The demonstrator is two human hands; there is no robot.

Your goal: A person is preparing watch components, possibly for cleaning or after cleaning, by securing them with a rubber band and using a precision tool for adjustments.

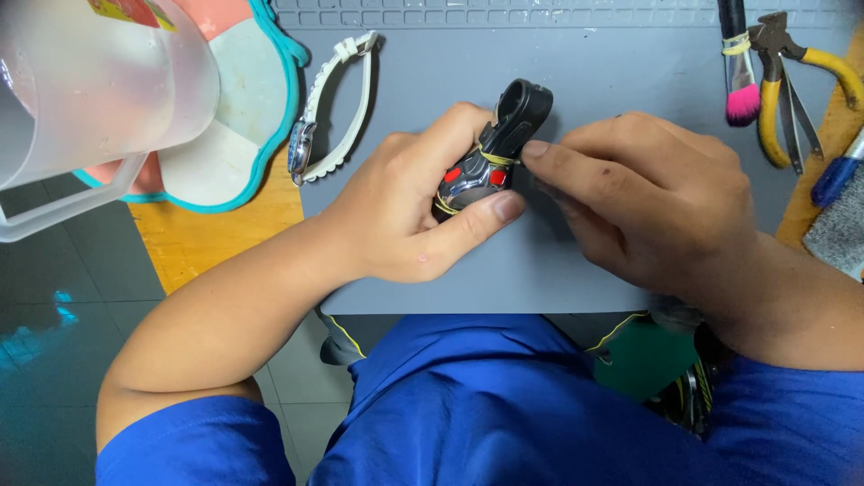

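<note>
We're cradling the black watch in our left hand, thumb and fingers pinching its case just above the grey mat, so the case is staying steady. Our right hand is pressing fingertips to the strap joint; fingers together. Farther out, a white watch is lying on the mat edge, with yellow-handled pliers and a pink brush parked within reach.

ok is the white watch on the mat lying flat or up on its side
On its side. The white watch rests on the grey mat edge-on, strap curved in an open loop, its case facing sideways, clear of both hands.
</note>
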